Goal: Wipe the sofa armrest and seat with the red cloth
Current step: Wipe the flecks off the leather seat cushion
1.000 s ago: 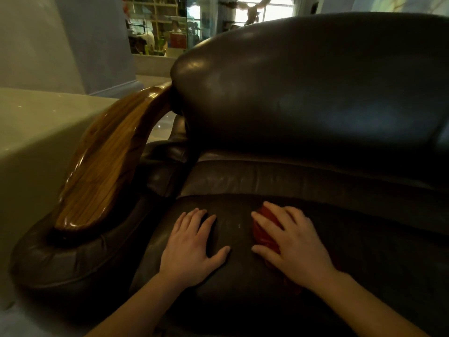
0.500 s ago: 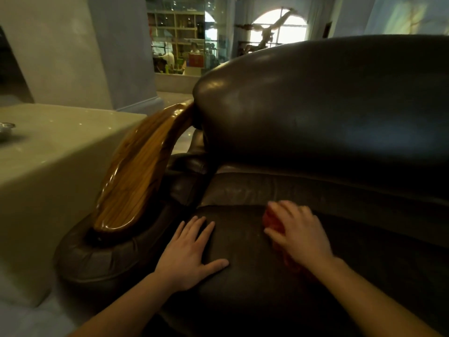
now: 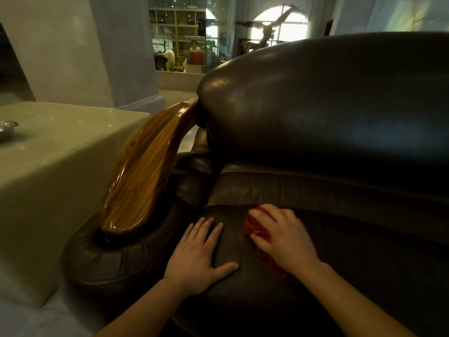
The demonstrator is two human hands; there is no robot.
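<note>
My right hand [image 3: 285,237] lies palm-down on the red cloth [image 3: 255,226], fingers spread and pressing it flat against the seat [image 3: 364,263]. The cloth is bunched under my palm; red shows past my fingertips toward the left and again in a crumpled bit just below my wrist. It sits on the seat's left half, close to the crease where the seat meets the backrest [image 3: 328,105].

My left hand [image 3: 198,261] rests flat on the seat too, fingers straight and a little apart, thumb stretched out to the right. It holds nothing. It lies just beside the cloth without touching it, a strip of dark leather between the two hands, and its little-finger side is near the gap next to the armrest.

The armrest [image 3: 143,176] is to my left: a glossy wooden top with strong grain that curves up to meet the backrest, sitting on a fat roll of dark leather. The leather everywhere is dark brown, with a dull sheen on the backrest.

Beyond the armrest is a pale stone block [image 3: 60,161] with a small metal dish [image 3: 7,128] at the picture's left edge. Farther back, behind the sofa, are shelves [image 3: 179,32] and an arched window [image 3: 279,27].
</note>
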